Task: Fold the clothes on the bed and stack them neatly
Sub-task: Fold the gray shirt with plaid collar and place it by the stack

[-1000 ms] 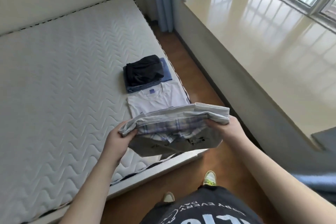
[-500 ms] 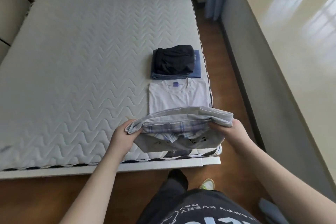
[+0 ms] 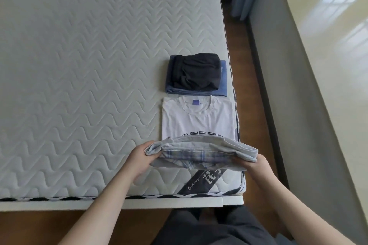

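A person's left hand (image 3: 139, 158) and right hand (image 3: 255, 166) each grip one end of a folded plaid garment (image 3: 201, 152), held just above the mattress (image 3: 79, 65) near corner. Beyond it lies a folded white T-shirt (image 3: 197, 119), then a black garment (image 3: 196, 73) stacked on a blue one (image 3: 223, 83).

**Both hands closed, arms reaching in from below**

Two bare forearms rise from the bottom of the frame toward its lower centre. The left hand (image 3: 139, 158) curls its fingers shut, thumb on top. The right hand (image 3: 253, 165) mirrors it at matching height, knuckles outward, wrists nearly level.
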The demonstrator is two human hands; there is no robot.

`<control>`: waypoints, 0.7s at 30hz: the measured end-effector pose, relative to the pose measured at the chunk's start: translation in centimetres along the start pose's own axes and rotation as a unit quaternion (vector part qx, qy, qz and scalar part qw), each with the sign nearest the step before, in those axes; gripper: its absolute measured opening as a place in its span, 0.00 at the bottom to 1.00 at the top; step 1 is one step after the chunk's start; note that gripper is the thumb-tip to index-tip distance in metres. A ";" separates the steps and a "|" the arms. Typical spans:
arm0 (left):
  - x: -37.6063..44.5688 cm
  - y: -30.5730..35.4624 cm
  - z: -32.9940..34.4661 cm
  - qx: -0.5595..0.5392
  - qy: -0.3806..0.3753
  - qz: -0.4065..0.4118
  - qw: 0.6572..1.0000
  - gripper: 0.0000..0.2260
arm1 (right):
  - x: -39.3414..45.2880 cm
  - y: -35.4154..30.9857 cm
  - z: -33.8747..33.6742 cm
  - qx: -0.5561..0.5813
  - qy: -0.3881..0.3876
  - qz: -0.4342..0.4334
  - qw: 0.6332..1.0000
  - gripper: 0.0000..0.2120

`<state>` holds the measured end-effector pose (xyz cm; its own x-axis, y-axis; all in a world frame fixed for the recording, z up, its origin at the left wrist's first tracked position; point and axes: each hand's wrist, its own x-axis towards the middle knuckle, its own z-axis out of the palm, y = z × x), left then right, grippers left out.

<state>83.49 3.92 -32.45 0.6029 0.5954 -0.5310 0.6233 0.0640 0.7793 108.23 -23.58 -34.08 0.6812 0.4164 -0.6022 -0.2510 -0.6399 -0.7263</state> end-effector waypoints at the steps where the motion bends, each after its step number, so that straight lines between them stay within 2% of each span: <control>1: 0.6 -0.1 -0.2 0.000 0.003 -0.005 1.000 0.13 | 0.7 0.1 0.2 -0.019 -0.014 0.017 1.000 0.11; 3: 2.1 -0.2 -0.2 0.002 0.011 -0.005 1.000 0.12 | 2.4 0.2 0.2 -0.026 -0.036 0.030 0.999 0.11; 10: 9.1 -0.6 2.6 0.013 0.057 -0.018 0.998 0.16 | 8.4 -0.9 0.5 0.056 -0.048 0.000 0.997 0.11; 13: 12.4 -1.2 3.2 0.020 0.073 -0.028 0.997 0.11 | 11.6 -0.8 1.0 0.053 -0.057 -0.003 0.997 0.14; 16: 15.7 -1.1 3.6 0.028 0.094 -0.025 0.995 0.10 | 14.9 -0.6 1.4 0.062 -0.045 -0.005 0.997 0.14; 21: 20.7 -0.6 3.8 0.018 0.100 -0.015 0.995 0.10 | 20.3 -0.7 1.7 0.065 -0.015 0.005 0.998 0.09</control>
<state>97.48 13.14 -45.16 0.4749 0.7413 -0.4742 0.6596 0.0570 0.7495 121.10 -13.59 -46.33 0.6581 0.4311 -0.6172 -0.3459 -0.5550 -0.7565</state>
